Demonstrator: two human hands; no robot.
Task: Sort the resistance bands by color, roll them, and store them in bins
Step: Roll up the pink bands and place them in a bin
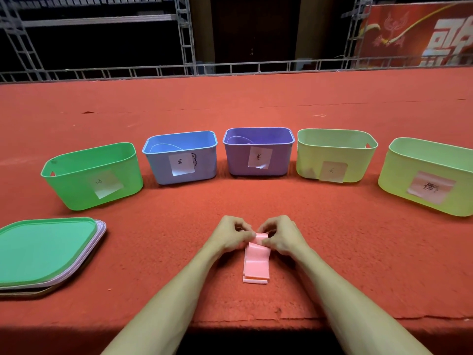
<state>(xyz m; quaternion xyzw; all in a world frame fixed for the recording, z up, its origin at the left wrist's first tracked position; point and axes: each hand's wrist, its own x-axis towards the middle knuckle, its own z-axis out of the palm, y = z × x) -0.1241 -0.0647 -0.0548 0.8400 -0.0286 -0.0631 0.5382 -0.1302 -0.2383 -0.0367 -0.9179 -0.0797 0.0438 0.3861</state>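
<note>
two bare forearms reach in over the near edge of the red carpeted platform [153, 265] in the head view and meet at its middle. the left hand [230, 237] and right hand [285, 239] sit side by side with fingers curled, thumbs and fingertips pinching the far end of a pink resistance band [256, 263]. that end is turned over into a small roll between the two hands. the rest of the band lies flat on the carpet in layers, running straight back toward the near edge.

beyond the hands, five bins stand in a curved row across the platform, open tops up, each with a paper label [181, 163] on its front wall. from the left edge they are a green bin [76, 185], a blue bin [158, 165], a purple bin [235, 160], a pale yellow-green bin [309, 155] and a second yellow-green bin [399, 175], which is cut off by the frame at the right edge. a pale curved strip shows inside the blue bin and another inside the purple bin; what they are i cannot tell.

near the left edge, closer than the green bin, a stack of lids [43, 252] lies flat, green on top with lilac rims showing under it. a metal truss rail [256, 66] runs along the far edge, and a red banner [414, 34] hangs behind it toward the far right corner.
</note>
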